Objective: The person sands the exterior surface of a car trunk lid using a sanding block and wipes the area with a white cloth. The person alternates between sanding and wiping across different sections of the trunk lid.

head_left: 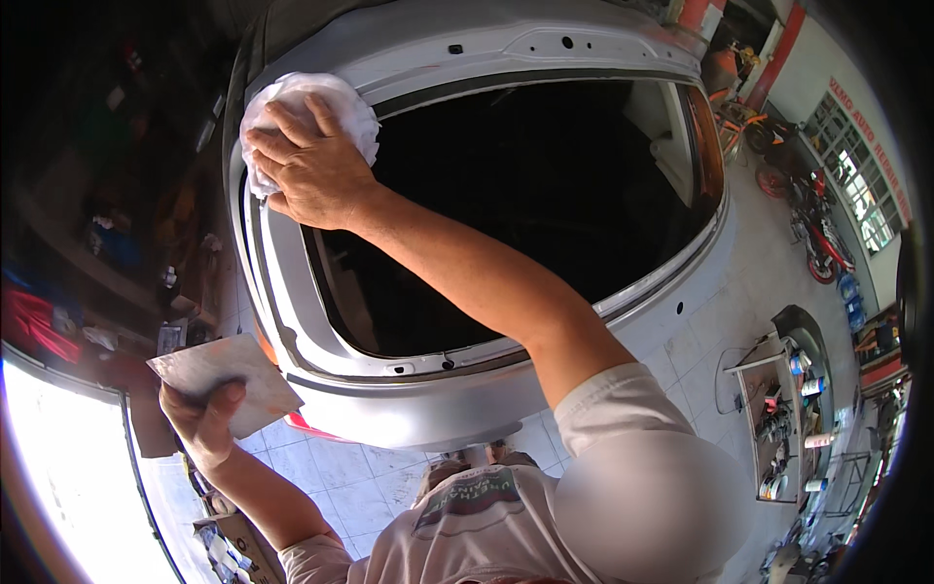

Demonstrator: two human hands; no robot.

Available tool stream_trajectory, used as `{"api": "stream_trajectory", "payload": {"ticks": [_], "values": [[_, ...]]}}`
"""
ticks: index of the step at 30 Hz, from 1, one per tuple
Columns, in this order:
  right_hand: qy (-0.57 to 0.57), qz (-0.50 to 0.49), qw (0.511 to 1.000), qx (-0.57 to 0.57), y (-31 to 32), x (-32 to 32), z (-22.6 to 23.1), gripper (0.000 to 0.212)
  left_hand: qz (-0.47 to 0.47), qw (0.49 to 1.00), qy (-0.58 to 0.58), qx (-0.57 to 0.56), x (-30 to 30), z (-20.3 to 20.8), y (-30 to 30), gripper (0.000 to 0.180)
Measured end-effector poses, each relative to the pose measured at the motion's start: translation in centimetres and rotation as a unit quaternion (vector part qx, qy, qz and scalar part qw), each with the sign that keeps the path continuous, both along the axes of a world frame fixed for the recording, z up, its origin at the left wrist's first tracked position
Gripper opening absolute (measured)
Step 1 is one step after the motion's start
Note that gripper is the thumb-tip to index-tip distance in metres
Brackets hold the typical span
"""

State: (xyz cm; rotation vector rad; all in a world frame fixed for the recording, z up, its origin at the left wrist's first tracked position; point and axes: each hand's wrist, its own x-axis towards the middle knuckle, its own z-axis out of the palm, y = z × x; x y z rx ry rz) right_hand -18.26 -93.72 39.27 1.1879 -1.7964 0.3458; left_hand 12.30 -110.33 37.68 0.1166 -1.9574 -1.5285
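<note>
My right arm stretches across to the far left, where my right hand (313,167) lies with fingers spread on a bunched white cloth (355,107). The cloth is pressed against the upper left corner of a silver-grey car tailgate (292,263), beside its dark glass opening (506,195). Lower on the left, my left hand (202,420) pinches a flat, thin rectangular sheet (248,375), thumb on top and fingers underneath. Grey with pale smears, the sheet is held apart from the car. Its exact kind cannot be made out.
To the right stands a wheeled shelf cart (778,419) with tools and bottles. Farther off are a red motorcycle (822,229) and blue water bottles (851,302) along the wall. A cardboard box (243,545) sits at lower left on the tiled floor (341,477).
</note>
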Motion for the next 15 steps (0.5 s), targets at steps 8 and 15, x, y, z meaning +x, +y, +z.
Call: {"api": "stream_trajectory", "payload": {"ticks": [8, 15], "values": [[0.041, -0.125, 0.989, -0.067, 21.7, -7.9, 0.9, 0.064, 0.091, 0.995, -0.023, 0.046, 7.2, -4.7, -4.1, 0.047], [-0.133, -0.102, 0.950, -0.265, 23.5, -11.4, 2.4, 0.046, 0.153, 0.985, -0.077, 0.025, 9.6, -7.3, -2.1, 0.051]]}}
